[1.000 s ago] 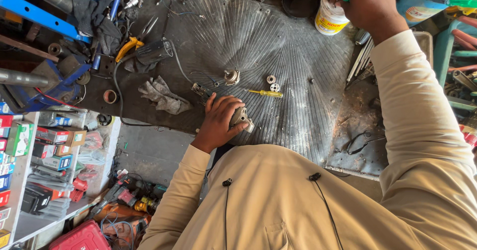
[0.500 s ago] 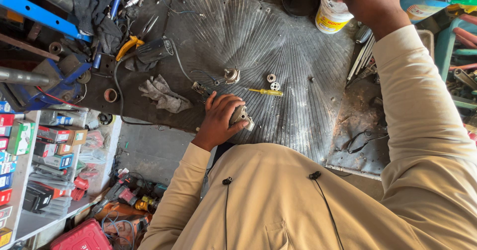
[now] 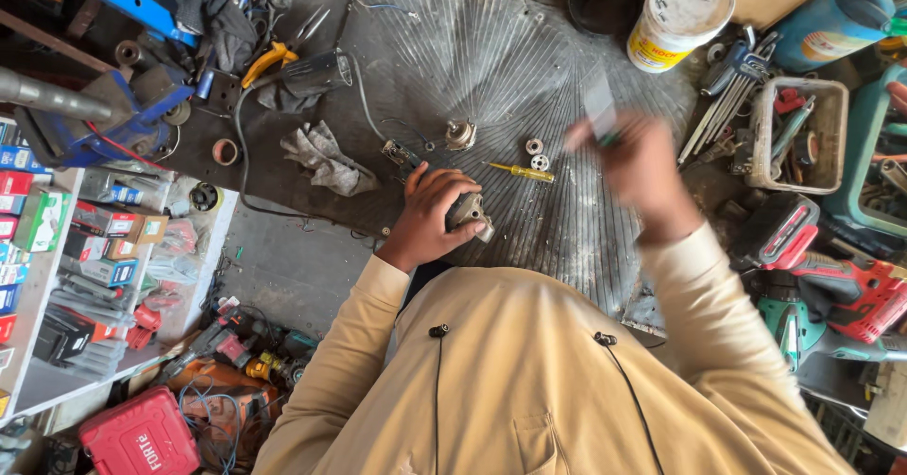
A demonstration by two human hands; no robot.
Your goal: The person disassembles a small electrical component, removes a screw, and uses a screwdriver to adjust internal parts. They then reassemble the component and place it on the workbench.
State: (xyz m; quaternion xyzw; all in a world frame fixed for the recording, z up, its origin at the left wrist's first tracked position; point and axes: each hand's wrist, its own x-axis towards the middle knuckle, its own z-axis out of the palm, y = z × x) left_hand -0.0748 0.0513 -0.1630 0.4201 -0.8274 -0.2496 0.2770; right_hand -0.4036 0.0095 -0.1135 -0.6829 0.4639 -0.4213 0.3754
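Left hand (image 3: 430, 215) clamped the small grey metal part (image 3: 467, 212) on the table (image 3: 529, 78); it looked heavy, rigid, best gripped round its body. Right hand (image 3: 638, 168), blurred, pinched a thin tool (image 3: 599, 107).

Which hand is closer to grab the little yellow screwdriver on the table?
Probably the left hand. It rests on the workbench gripping a small grey metal part, right beside the yellow screwdriver. The right hand is raised, blurred, and holding a small tool.
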